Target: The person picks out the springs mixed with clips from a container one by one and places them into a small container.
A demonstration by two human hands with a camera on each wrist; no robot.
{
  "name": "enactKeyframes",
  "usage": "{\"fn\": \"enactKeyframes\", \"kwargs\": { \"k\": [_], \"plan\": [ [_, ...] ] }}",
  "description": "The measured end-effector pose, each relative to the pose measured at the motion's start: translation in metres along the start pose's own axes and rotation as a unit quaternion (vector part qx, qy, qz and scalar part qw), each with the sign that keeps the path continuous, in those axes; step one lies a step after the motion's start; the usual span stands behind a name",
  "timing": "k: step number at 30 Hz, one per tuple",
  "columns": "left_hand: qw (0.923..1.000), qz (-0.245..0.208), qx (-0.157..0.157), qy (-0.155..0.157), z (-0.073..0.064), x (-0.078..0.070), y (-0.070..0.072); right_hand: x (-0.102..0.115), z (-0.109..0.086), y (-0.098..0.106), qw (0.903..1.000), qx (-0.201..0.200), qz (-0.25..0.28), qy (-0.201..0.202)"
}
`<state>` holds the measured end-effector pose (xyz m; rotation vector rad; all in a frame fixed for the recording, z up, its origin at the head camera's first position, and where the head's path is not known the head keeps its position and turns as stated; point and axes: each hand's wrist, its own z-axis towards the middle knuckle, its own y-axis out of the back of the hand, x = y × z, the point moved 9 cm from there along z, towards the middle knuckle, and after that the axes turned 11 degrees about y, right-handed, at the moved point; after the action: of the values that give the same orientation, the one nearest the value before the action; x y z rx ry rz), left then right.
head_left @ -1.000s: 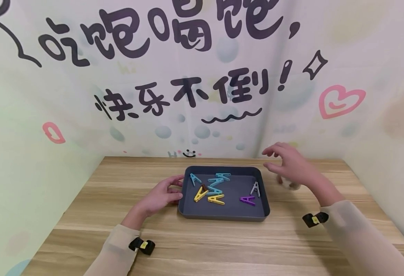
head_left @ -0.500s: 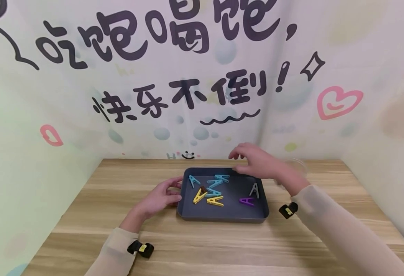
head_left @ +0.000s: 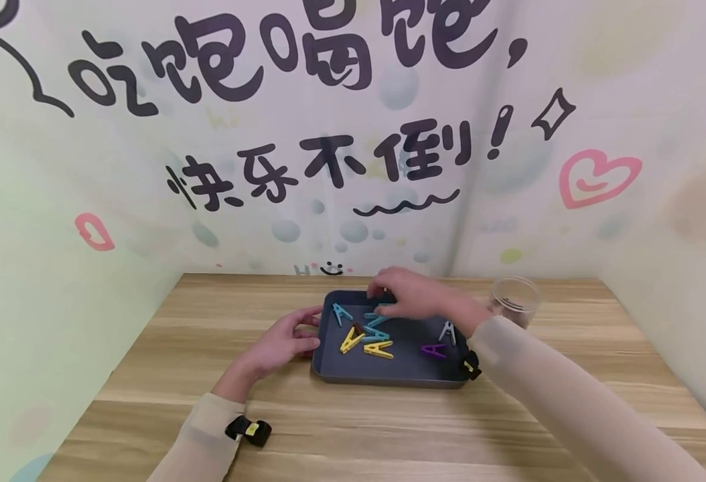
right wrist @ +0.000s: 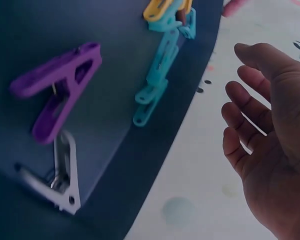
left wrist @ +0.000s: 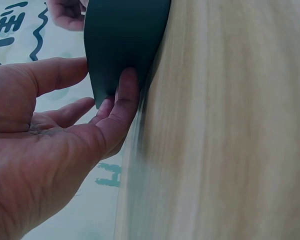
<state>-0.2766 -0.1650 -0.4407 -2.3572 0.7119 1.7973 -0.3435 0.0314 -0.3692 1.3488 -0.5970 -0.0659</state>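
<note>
A dark grey tray (head_left: 389, 375) holds clothespins: light blue ones (head_left: 376, 334), yellow ones (head_left: 378, 349), a purple one (head_left: 433, 351), a grey one (head_left: 447, 333) and a partly hidden brown one (head_left: 358, 329). My left hand (head_left: 283, 343) touches the tray's left end with its fingertips. In the left wrist view, the fingers (left wrist: 127, 95) lie against the outer wall. Over the tray's back part hovers my right hand (head_left: 413, 294), fingers loosely bent, holding nothing. It covers part of the light blue clothespins in the head view; in the right wrist view its palm (right wrist: 285, 125) shows bare.
Behind the right forearm, a clear round plastic container (head_left: 514, 298) stands on the wooden table (head_left: 341, 435), partly hidden by the sleeve. A printed white backdrop (head_left: 268, 248) rises at the table's back edge.
My right hand has moved left from beside the clear container to above the back of the tray. The left hand has stayed at the tray's left end; the clothespins lie as before.
</note>
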Motion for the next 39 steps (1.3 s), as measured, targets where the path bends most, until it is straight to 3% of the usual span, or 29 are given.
{"fn": "enactKeyframes", "kwargs": {
  "k": [7,15,27,39],
  "plan": [
    [1.0,0.003,0.001,0.005,0.0,0.0,0.0,0.004,0.018,-0.02,0.9986,0.051,0.008,-0.007],
    [1.0,-0.005,0.006,0.004,0.0,0.002,-0.001,0.008,0.03,-0.039,0.9946,0.095,-0.039,-0.01],
    [1.0,-0.004,0.007,0.002,0.0,-0.001,0.0,0.004,0.035,-0.049,0.9924,0.109,-0.055,-0.02],
    [0.9999,-0.009,0.005,0.002,-0.002,-0.001,-0.002,0.005,0.033,-0.059,0.9901,0.134,-0.027,-0.033]
  ]
}}
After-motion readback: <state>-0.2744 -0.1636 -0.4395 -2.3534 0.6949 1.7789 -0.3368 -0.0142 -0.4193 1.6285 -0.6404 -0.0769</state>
